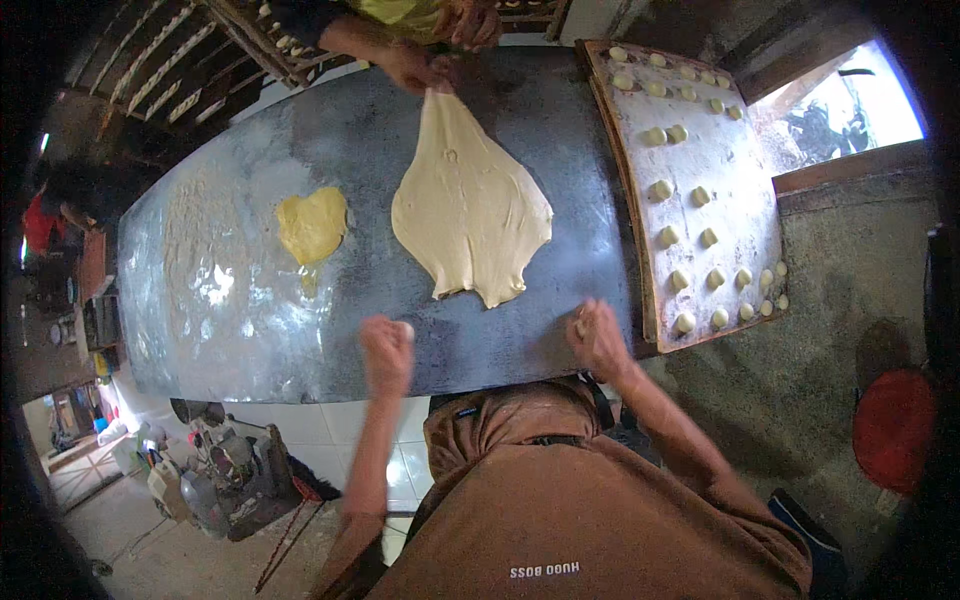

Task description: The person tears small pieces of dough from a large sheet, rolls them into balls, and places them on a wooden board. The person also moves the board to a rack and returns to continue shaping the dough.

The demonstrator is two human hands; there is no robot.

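A large sheet of pale dough [470, 205] lies across the middle of the work table, its near edge ragged and its far end drawn to a narrow neck. My left hand [387, 352] is closed near the table's front edge, and a small pale piece of dough [406, 331] peeks out by the thumb. Farther right, my right hand [597, 338] is closed too; its fingers hide what they hold, if anything. Both hands are apart from the sheet. Across the table, another person's hand [418, 68] grips the neck of the sheet.
The dark table [340, 345] has a yellow, fatty-looking mass [312, 224] left of the sheet. At right, a floured board [690, 240] carries many small dough balls. Slatted racks [190, 60] with dough pieces stand at far left. A machine [225, 465] sits on the floor at lower left.
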